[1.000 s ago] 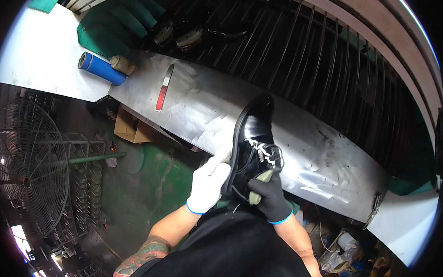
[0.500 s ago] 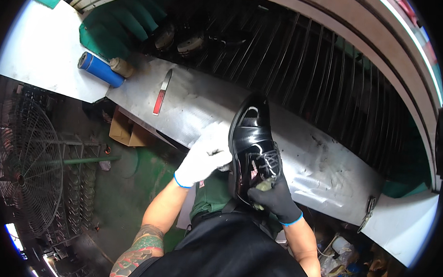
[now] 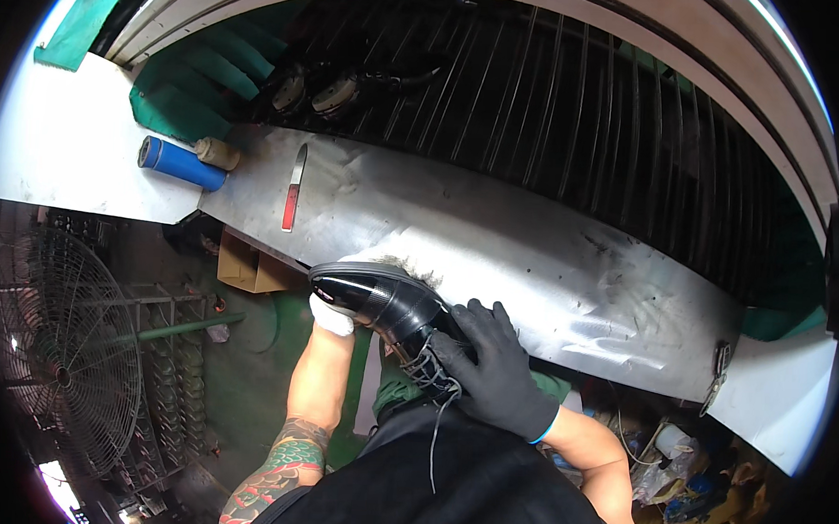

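A glossy black lace-up shoe (image 3: 386, 307) is held over the near edge of the dented metal tabletop (image 3: 549, 257), roughly at its middle, lying on its side with the toe pointing toward the left. The right hand (image 3: 499, 376), in a dark glove with a blue cuff, is wrapped around the shoe's laced upper and heel part, fingers spread over the leather; loose laces (image 3: 435, 420) dangle below it. The left hand (image 3: 333, 316), in a white glove, is mostly hidden under the toe, so it seems to support the shoe from below, though its grip cannot be told for sure. Something fuzzy and grey, perhaps a brush or buffing pad (image 3: 403, 266), shows just behind the shoe, touching it or nearly so.

Toward the tabletop's far left corner lies a blue cylinder (image 3: 181, 164) with a tan cap, and a little to its right a slim knife-like tool with a red handle (image 3: 293, 200). Beyond the far edge, dark ribbed slats (image 3: 582, 111) curve across. Below the tabletop's left end stand a wire fan guard (image 3: 60, 360) and a cardboard box (image 3: 248, 267).
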Motion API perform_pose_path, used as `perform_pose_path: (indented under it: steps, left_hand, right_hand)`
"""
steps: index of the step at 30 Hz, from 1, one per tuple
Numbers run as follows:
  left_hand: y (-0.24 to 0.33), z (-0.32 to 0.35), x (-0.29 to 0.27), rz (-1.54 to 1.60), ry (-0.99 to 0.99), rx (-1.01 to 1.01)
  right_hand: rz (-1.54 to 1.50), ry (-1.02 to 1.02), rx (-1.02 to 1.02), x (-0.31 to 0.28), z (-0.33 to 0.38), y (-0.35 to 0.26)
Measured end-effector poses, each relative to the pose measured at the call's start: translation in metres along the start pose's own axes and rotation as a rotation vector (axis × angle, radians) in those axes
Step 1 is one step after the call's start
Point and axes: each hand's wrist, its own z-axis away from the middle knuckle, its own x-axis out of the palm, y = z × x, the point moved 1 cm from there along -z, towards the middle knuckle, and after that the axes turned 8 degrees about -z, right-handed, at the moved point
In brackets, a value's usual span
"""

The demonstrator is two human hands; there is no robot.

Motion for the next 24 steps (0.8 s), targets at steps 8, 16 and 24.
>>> perform_pose_path:
  steps: [8,16,24]
  left_hand:
    - [-0.005,-0.004,0.014,-0.22,-0.023,0.174]
    - [-0.004,-0.007,0.04,-0.109,-0.003,0.142]
    - [0.036,-0.04,0.101,-0.465,-0.13,0.328]
  right_hand:
    - [-0.176,0.028,0.001,-0.012,0.006,0.013]
    - [-0.38,-0.009,-0.065,-0.026,0.001,0.039]
    - [-0.43,-0.041,0.07,-0.03,0.011,0.048]
